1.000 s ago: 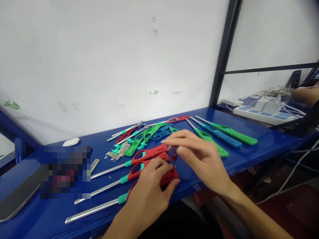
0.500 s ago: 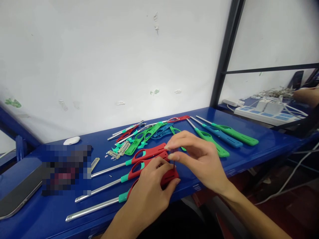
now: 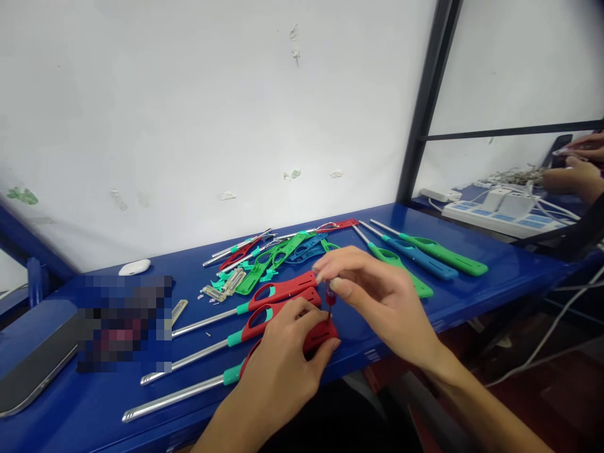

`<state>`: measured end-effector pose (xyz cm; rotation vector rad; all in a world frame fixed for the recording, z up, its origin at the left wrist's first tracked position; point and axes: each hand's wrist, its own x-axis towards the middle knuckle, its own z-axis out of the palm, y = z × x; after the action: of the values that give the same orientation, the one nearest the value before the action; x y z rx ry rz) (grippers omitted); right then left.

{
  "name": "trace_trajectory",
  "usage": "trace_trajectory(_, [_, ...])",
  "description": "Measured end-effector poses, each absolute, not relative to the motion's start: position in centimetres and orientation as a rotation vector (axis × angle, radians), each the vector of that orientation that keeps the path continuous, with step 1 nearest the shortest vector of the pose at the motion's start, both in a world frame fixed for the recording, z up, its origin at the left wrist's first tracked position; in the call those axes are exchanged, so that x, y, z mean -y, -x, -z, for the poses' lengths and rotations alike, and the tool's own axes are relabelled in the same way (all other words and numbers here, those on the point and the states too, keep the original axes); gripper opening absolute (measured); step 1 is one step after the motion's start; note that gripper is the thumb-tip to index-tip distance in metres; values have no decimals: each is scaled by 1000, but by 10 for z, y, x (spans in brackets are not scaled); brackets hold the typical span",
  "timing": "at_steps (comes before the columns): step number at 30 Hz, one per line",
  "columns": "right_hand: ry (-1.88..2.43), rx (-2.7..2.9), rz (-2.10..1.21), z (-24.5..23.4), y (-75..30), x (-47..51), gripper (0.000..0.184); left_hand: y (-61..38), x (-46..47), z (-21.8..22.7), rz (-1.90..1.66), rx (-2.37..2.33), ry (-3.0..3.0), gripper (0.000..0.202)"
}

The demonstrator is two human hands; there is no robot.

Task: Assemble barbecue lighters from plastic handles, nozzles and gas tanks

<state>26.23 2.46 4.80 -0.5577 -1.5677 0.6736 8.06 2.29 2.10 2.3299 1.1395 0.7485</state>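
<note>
My left hand (image 3: 287,355) is wrapped round the red handle of the nearest long-necked lighter (image 3: 177,397), pressing it to the blue tabletop; its metal tube points left. In my right hand (image 3: 377,302) is a small screwdriver (image 3: 331,294) with a dark red handle, pinched near its top between thumb and fingers. It stands upright, its tip on the red handle's end. Just beyond lie two more red lighters, the middle one (image 3: 236,338) and the far one (image 3: 283,289), parallel to the held one.
Opened lighter halves (image 3: 290,248) and clear fuel tanks (image 3: 231,284) lie in a heap behind. Green and blue lighters (image 3: 427,258) rest at right. A white case (image 3: 135,267) and a black-and-blue box (image 3: 38,352) are at left. A co-worker's hands (image 3: 578,170) show beyond the frame post (image 3: 427,100).
My right fingers have shifted their grip, so more of the screwdriver's handle shows. My left hand stays on the lighter. The co-worker's hands have come further into view at right.
</note>
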Motion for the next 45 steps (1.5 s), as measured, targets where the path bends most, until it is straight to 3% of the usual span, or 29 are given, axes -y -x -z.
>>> trace_trajectory(3, [577, 1530, -771, -50, -263, -22, 15, -81, -23, -22, -754, -1132, -2332, 17])
trace_trajectory(14, [578, 1453, -638, -46, -258, -25, 20, -83, -24, -19, -814, -1173, -2354, 32])
trace_trajectory(19, [552, 1425, -545, -59, -275, -12, 7, -83, -25, -14, -805, -1216, -2435, 43])
trace_trajectory(25, [926, 1709, -356, -61, -302, 4, 22, -84, -11, -25, -557, -1231, -2766, 24])
trace_trajectory(33, [1343, 1988, -504, -50, -301, -3, 36, -81, 12, -30, -106, -1293, -3028, 73])
trace_trajectory(39, [1412, 2192, -802, -44, -302, -6, 46, -77, 14, -27, -479, -1100, -3265, 45])
trace_trajectory(45, [875, 2114, -1303, -46, -310, -2, 45, -78, 19, -42, -879, -703, -3302, 33])
